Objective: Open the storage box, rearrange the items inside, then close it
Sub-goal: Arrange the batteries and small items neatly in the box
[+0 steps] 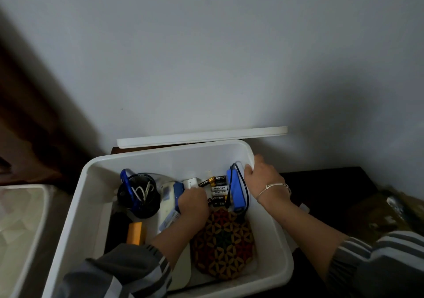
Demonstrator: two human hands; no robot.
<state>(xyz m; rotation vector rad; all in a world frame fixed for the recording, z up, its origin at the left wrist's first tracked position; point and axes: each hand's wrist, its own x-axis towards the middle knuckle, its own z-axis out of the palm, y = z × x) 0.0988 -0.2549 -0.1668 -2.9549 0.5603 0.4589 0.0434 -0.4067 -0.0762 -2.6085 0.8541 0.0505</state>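
the white plastic storage box sits open at lower centre, its flat white lid behind it. the left hand closes on small things near the loose batteries; exactly which, i cannot tell. the right hand clasps the right rim. better to lift slowly and keep this rim steady.

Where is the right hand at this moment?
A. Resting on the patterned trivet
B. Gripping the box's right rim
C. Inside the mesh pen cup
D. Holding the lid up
B: the right hand curls over the right rim of the white storage box, while the lid leans against the wall behind and the left hand reaches among the items inside.
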